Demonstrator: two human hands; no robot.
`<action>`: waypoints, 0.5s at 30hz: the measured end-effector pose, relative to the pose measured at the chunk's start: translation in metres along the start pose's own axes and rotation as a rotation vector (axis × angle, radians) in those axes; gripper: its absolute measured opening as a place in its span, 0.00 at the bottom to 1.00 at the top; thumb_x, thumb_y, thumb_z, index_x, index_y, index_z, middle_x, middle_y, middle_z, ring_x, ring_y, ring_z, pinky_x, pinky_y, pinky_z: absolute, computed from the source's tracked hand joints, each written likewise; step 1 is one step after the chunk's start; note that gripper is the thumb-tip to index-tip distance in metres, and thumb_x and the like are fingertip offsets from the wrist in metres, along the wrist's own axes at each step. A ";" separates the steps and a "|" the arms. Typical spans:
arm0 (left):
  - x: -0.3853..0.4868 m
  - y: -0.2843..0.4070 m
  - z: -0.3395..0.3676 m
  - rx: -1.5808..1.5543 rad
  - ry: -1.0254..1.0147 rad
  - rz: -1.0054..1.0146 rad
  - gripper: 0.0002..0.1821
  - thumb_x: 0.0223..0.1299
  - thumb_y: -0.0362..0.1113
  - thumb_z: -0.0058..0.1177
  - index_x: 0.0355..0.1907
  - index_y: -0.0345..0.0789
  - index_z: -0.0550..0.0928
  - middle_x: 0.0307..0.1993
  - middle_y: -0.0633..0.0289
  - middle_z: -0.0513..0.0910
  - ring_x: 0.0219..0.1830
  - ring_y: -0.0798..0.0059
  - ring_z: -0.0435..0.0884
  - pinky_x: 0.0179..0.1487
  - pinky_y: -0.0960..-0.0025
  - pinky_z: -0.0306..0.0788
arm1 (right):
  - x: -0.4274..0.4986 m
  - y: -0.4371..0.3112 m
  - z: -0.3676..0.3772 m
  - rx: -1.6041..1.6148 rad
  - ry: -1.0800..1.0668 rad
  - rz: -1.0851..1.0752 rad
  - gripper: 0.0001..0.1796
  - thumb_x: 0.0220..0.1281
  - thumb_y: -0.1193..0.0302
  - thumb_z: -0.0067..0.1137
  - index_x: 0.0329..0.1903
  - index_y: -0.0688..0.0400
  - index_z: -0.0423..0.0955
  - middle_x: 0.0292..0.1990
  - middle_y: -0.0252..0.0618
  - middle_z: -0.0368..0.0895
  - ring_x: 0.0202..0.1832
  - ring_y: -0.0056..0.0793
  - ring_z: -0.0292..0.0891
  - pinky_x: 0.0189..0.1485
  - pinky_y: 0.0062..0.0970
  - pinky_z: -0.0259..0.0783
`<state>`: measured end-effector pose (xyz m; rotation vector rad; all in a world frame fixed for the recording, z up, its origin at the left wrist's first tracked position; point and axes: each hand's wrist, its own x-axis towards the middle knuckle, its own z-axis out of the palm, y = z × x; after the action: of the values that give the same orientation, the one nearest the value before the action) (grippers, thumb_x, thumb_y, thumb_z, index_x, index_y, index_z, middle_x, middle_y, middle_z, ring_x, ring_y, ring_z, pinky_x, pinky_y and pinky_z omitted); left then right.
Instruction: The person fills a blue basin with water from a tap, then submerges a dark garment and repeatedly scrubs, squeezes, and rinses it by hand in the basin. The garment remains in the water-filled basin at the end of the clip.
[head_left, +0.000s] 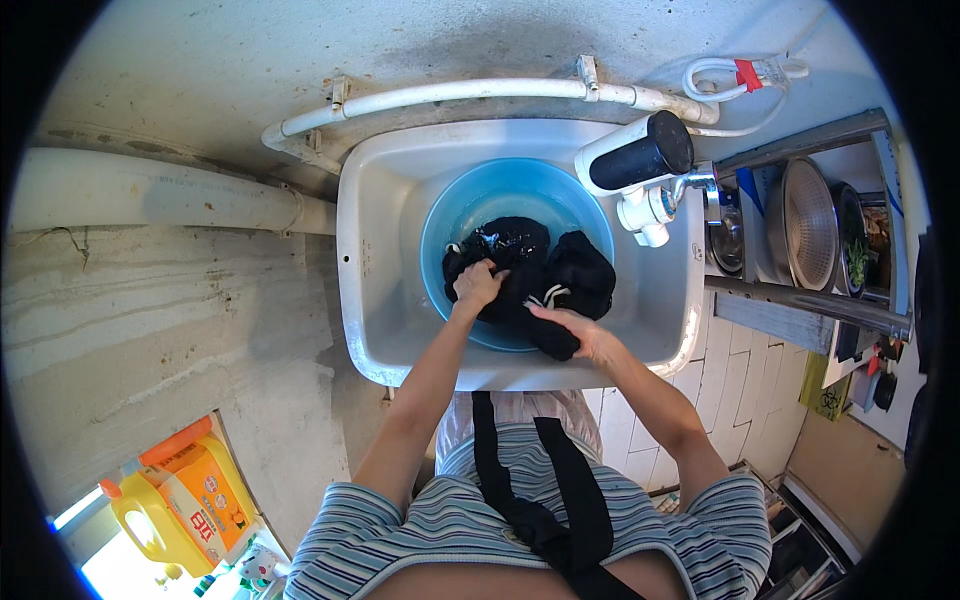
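Observation:
A wet black garment (517, 251) with white drawstrings (555, 295) lies bunched in a round blue plastic basin (439, 206) that holds water. The basin stands inside a white sink (382, 300). My left hand (478, 283) grips the black cloth at the left of the bundle. Near the basin's front rim, my right hand (574, 330) is closed around another fold of it, with part of the cloth hanging over the rim. The fingertips of the right hand are partly hidden by the fabric.
An electric water-heating faucet (634, 154) reaches over the sink's back right corner. White pipes (457, 90) run along the wall behind. To the right, a rack (810, 296) holds a metal colander (804, 225). A yellow detergent jug (180, 502) stands at lower left.

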<state>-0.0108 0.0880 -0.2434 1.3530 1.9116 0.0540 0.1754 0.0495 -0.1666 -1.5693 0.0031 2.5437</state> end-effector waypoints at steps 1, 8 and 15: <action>0.004 -0.001 -0.005 -0.086 -0.046 -0.019 0.23 0.48 0.53 0.56 0.42 0.39 0.77 0.36 0.54 0.80 0.45 0.57 0.77 0.47 0.61 0.69 | 0.000 -0.005 0.000 -0.249 0.020 -0.238 0.13 0.55 0.62 0.58 0.36 0.59 0.75 0.30 0.32 0.77 0.29 0.21 0.72 0.31 0.22 0.68; -0.019 -0.014 -0.084 -1.528 -0.148 -0.026 0.09 0.54 0.40 0.51 0.31 0.36 0.75 0.30 0.69 0.73 0.33 0.82 0.69 0.42 0.73 0.64 | -0.030 -0.035 -0.019 -0.619 0.312 -1.149 0.07 0.54 0.71 0.55 0.34 0.61 0.76 0.25 0.29 0.76 0.30 0.19 0.69 0.36 0.20 0.65; -0.086 -0.017 -0.078 -0.345 -0.202 0.139 0.10 0.51 0.39 0.50 0.23 0.33 0.73 0.21 0.64 0.72 0.29 0.71 0.74 0.35 0.67 0.68 | -0.015 0.004 -0.001 0.453 0.013 -0.570 0.15 0.49 0.65 0.57 0.38 0.59 0.71 0.33 0.37 0.78 0.34 0.28 0.76 0.38 0.26 0.73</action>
<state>-0.0601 0.0401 -0.1482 1.2043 1.5556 0.2916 0.1822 0.0438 -0.1541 -1.1960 0.1093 1.9221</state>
